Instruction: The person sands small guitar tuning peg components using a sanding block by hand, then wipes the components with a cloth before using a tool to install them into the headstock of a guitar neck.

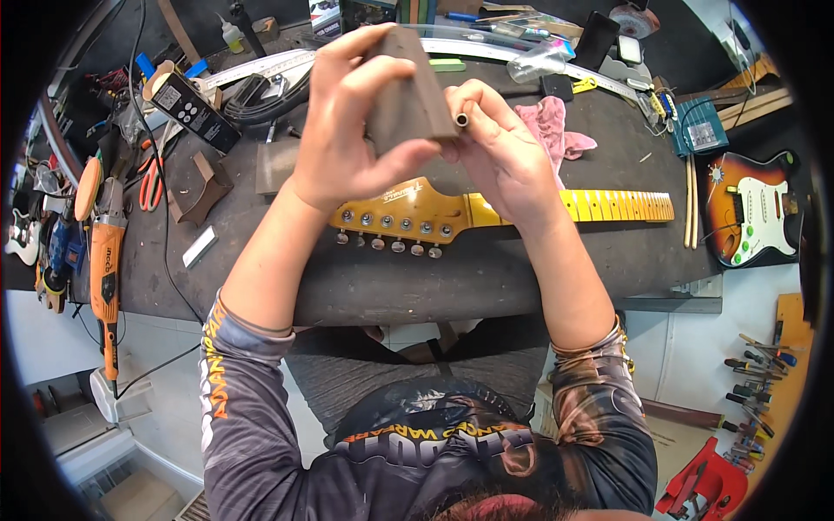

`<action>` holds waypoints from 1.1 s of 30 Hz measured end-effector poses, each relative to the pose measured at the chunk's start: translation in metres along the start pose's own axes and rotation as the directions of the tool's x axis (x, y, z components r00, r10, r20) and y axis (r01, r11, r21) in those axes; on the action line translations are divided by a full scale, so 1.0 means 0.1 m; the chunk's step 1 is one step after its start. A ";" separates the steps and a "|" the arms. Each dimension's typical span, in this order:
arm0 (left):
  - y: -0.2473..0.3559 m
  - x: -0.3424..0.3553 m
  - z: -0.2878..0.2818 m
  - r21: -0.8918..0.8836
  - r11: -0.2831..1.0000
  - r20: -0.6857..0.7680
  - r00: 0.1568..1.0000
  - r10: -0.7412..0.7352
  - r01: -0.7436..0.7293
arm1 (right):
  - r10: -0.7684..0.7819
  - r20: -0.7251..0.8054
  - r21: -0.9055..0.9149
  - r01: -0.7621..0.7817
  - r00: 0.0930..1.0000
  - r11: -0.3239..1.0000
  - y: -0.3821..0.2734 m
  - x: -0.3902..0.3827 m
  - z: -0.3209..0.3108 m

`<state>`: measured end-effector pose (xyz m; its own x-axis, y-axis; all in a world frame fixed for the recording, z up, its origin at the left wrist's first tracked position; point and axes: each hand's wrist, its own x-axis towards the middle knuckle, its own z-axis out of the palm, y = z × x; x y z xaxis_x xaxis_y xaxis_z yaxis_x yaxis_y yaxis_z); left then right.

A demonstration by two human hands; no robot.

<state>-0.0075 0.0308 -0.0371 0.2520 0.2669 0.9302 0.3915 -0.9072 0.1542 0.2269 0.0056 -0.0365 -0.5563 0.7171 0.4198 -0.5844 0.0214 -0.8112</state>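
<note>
Two hands, upper centre: left hand grips a block; right hand pinches a tube beside it. Tuners appear fitted on the neck, centre; the body, right, remains unjoined.

- Block: grey-brown, near uniform.
- Tube: metallic rim, dark bore.
- Guitar neck: amber headstock; yellow fretboard, dark dots.
- Tuning pegs: silver.
- Cloth: pink.
- Guitar body: sunburst, amber darkening to black; white pickguard, green knobs.
- Power tool: mainly orange.
- Worktop: blackish grey.
- Sleeves: dark, printed; orange and white lettering on the left.
</note>
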 end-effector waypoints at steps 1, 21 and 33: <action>0.00 0.04 0.00 -0.011 1.000 -0.036 0.999 0.024 -0.025 | -0.001 0.000 0.000 0.001 1.000 1.000 0.02 -0.01 -0.01; 0.03 0.03 0.08 -0.175 0.963 -0.051 0.978 0.201 -0.207 | 0.001 -0.025 0.034 0.000 1.000 0.999 0.01 0.00 0.01; 0.47 0.10 -0.03 -0.059 0.965 0.158 0.952 0.262 -0.256 | 0.007 -0.250 -0.106 -0.035 0.968 0.994 0.04 -0.07 0.25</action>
<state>0.0108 -0.0098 -0.0202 0.4828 0.0676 0.8731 0.2607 -0.9629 -0.0696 0.2138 -0.0165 -0.0324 -0.3947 0.8689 0.2987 -0.4987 0.0704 -0.8639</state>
